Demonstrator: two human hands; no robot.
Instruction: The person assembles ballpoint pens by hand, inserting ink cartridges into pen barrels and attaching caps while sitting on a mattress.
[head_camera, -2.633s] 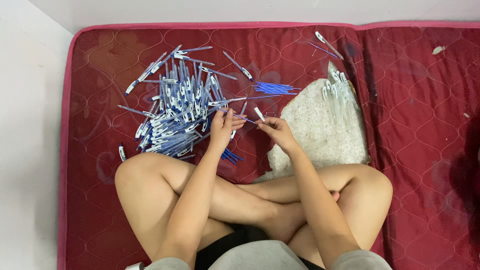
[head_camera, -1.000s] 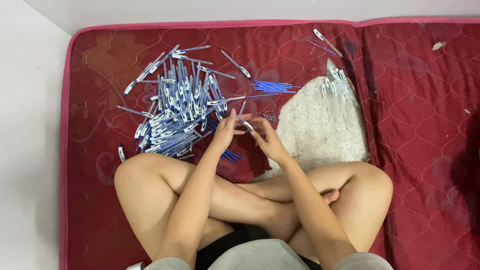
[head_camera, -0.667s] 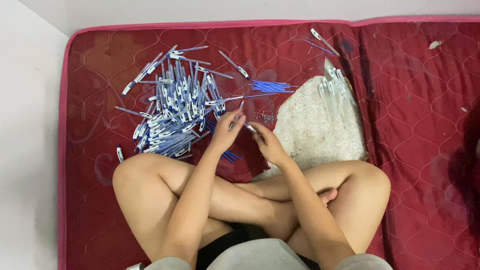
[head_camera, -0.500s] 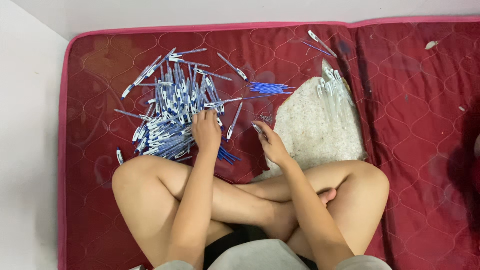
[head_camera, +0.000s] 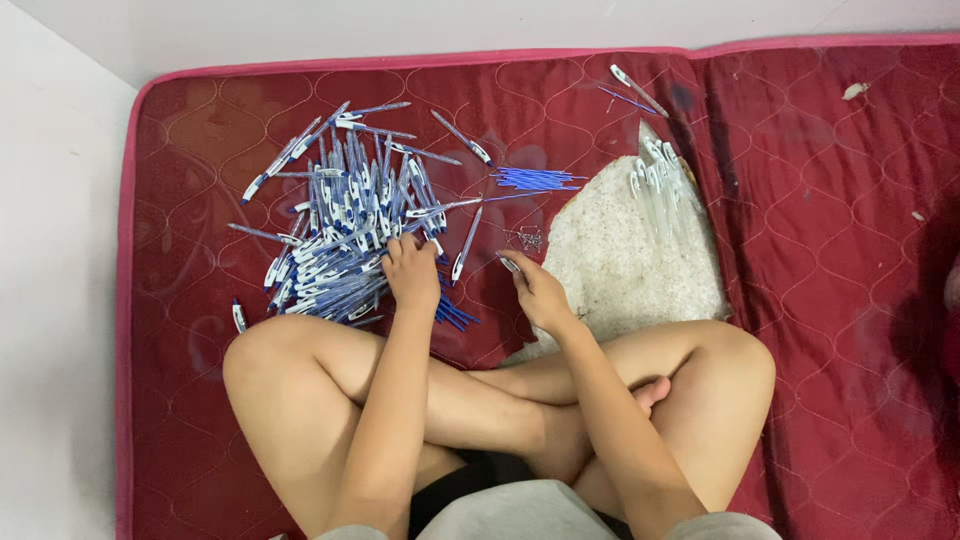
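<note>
- Pen pile (head_camera: 345, 235) lies far left on the red mattress (head_camera: 800, 250); the left hand (head_camera: 412, 272) rests on its near edge, fingers curled into the pens.
- A careless pull would likely scatter the pile.
- Right hand (head_camera: 535, 290) pinches a small pen part (head_camera: 509, 264).
- Loose refills (head_camera: 535, 179) lie beyond it.
- Clear bag (head_camera: 665, 200), far right, holds white barrels.

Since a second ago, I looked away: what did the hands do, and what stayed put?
The left hand left the right hand and dropped onto the pen pile; a finished pen now lies beside it. The right hand stayed near the mat's middle, holding a small part, hard to make out. The refill bundle and white cloth are unchanged.
</note>
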